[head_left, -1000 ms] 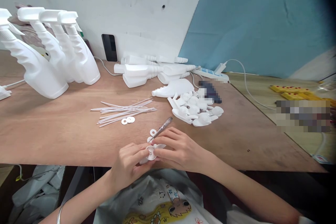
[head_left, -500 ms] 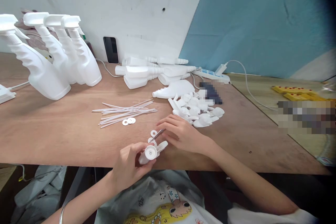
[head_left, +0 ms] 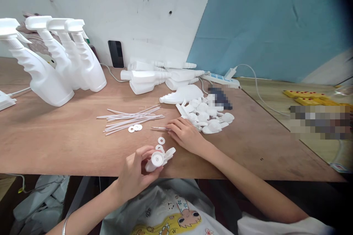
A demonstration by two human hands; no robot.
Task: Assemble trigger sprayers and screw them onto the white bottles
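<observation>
My left hand (head_left: 138, 167) grips a white spray trigger head (head_left: 157, 159) near the table's front edge, its round cap opening turned up toward me. My right hand (head_left: 185, 132) is closed over a screwdriver (head_left: 159, 128); the thin metal shaft points left, and my fingers cover its handle. Between the hands lie a few white ring washers (head_left: 161, 140), the nearest partly hidden by the trigger head. More washers (head_left: 131, 129) rest beside a bundle of thin white tubes (head_left: 132, 117). Just behind my right hand is a pile of white trigger heads (head_left: 204, 114).
Several white bottles with spray heads (head_left: 49, 77) stand at the left. Loose white bottles (head_left: 149, 77) lie along the wall, with a phone (head_left: 116, 54) leaning there. A power strip (head_left: 220, 79) with cables sits at the back right. Below left, a box holds more bottles (head_left: 41, 198).
My right hand has left the trigger head and moved away with the screwdriver, which has swung from slanting to nearly level, pointing left. My left hand keeps the trigger head in place.
</observation>
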